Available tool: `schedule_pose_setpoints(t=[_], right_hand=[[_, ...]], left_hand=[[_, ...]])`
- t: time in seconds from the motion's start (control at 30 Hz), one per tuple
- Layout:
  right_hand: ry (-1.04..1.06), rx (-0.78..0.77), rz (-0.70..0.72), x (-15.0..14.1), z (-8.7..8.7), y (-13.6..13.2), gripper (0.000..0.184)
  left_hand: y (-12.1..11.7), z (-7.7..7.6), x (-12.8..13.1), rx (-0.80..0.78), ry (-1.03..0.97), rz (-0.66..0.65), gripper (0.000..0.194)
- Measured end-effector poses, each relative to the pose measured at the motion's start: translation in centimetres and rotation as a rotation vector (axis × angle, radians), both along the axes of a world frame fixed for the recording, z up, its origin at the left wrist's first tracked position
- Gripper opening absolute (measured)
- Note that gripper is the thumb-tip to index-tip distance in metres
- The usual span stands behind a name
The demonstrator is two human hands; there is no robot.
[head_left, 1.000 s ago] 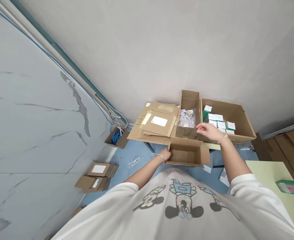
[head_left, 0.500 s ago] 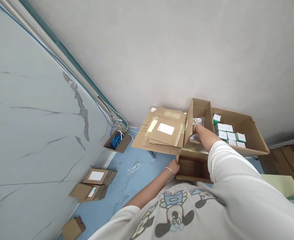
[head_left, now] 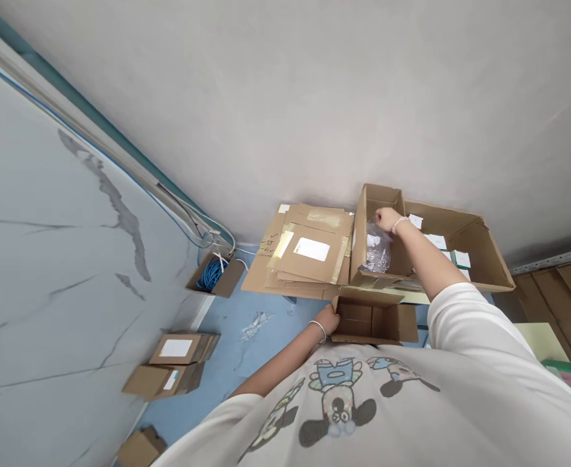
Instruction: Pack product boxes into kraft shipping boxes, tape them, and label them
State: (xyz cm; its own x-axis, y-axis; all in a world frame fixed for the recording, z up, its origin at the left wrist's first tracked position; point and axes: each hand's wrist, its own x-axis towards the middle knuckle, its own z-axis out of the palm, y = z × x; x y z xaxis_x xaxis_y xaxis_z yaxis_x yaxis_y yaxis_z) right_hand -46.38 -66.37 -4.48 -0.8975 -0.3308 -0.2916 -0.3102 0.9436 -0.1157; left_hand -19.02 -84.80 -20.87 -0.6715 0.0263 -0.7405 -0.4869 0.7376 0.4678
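Observation:
My right hand (head_left: 386,219) is raised over a narrow open cardboard box (head_left: 367,214) and is closed on a clear plastic bag (head_left: 377,250) that hangs down into the box. My left hand (head_left: 327,320) grips the left edge of a small open cardboard box (head_left: 373,320) held just in front of my body; that box looks empty inside. A bracelet sits on each wrist.
A stack of flattened cartons (head_left: 304,250) with white labels lies left of the narrow box. A wide carton (head_left: 479,256) with small white and green boxes is on the right. On the blue floor are a box of blue cable (head_left: 214,275) and closed parcels (head_left: 174,363).
My right hand went from hovering over the boxes into the narrow box, then lifted up with the plastic bag. My left hand stayed on the small box.

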Motion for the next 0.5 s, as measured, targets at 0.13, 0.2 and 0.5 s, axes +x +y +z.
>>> schedule_pose_setpoints(t=[0.13,0.2,0.5], right_hand=[[0.053,-0.229,-0.173,0.2,2.8,4.6,0.028],[0.025,-0.326,-0.258,0.9,3.1,6.1,0.042],[-0.257,0.086,-0.033,1.8,-4.0,-1.8,0.026]], left_hand=[[0.5,-0.1,-1.4,-0.005,-0.026,-0.043,0.028],[0.8,-0.1,-2.2,-0.009,-0.044,-0.06,0.028],[2.1,0.3,-3.6,-0.059,-0.007,-0.134,0.028]])
